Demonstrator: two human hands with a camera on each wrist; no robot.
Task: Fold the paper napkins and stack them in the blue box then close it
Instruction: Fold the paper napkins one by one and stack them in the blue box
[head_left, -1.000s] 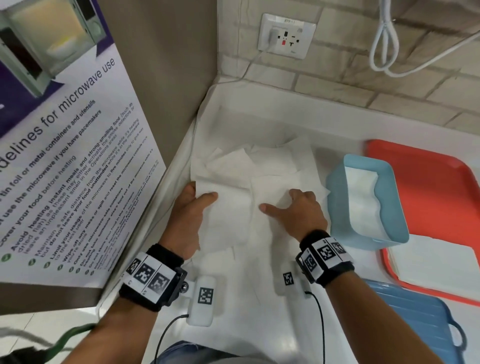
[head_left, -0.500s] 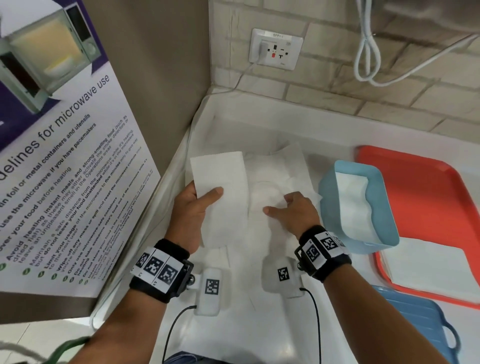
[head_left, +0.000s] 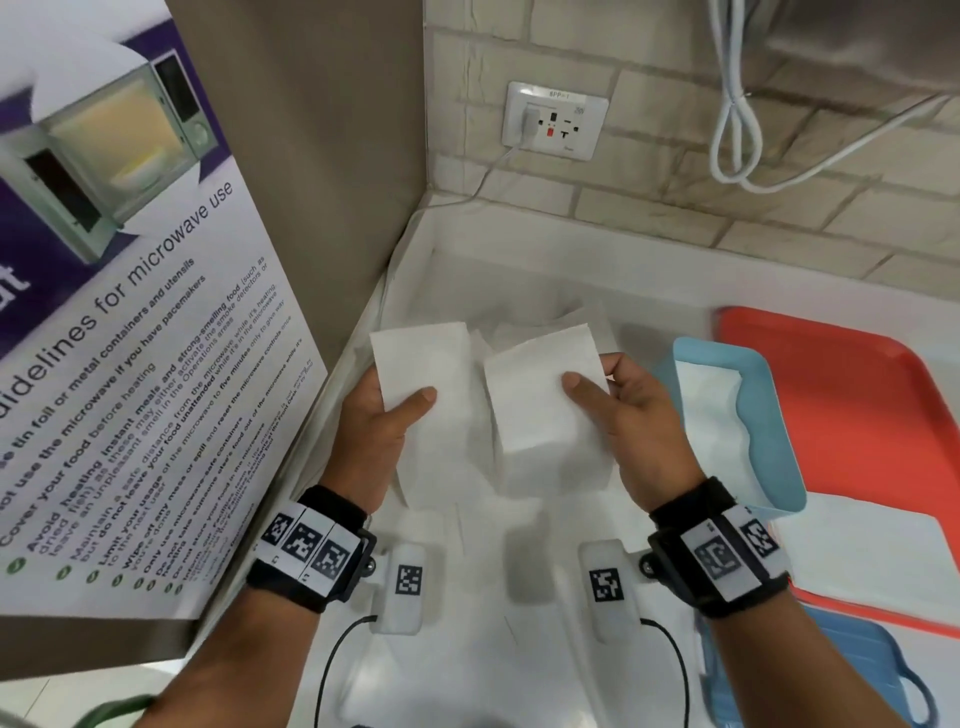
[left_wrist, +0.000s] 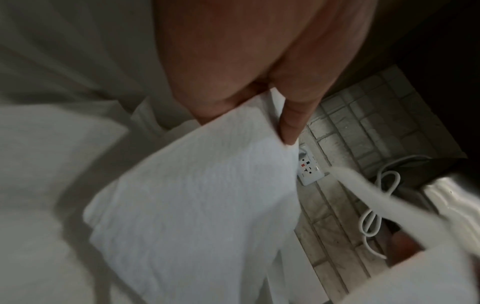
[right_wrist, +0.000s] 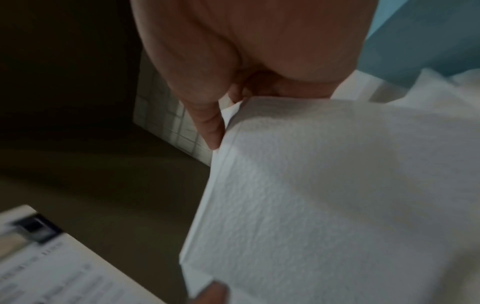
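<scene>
My left hand (head_left: 397, 415) pinches a folded white napkin (head_left: 421, 358), thumb on top, and holds it upright above the counter. Just to its right, my right hand (head_left: 608, 387) pinches a second folded napkin (head_left: 540, 410) the same way. In the left wrist view a finger (left_wrist: 291, 123) presses the first napkin (left_wrist: 194, 195). In the right wrist view a finger (right_wrist: 210, 125) lies along the edge of the second napkin (right_wrist: 324, 195). The light blue box (head_left: 771, 431) stands open right of my right hand, with folded napkins (head_left: 711, 415) inside. Its blue lid (head_left: 872, 670) lies at the lower right.
More loose napkins (head_left: 550, 327) lie on the white counter under my hands. An orange tray (head_left: 857, 405) with a white sheet (head_left: 857, 551) sits behind the box. A microwave poster panel (head_left: 130, 364) walls the left. On the brick wall are a socket (head_left: 556, 122) and a looped cable (head_left: 737, 130).
My left hand lifted its folded napkin off the pile. My right hand, which pressed on the pile, now holds a second folded napkin up beside the first.
</scene>
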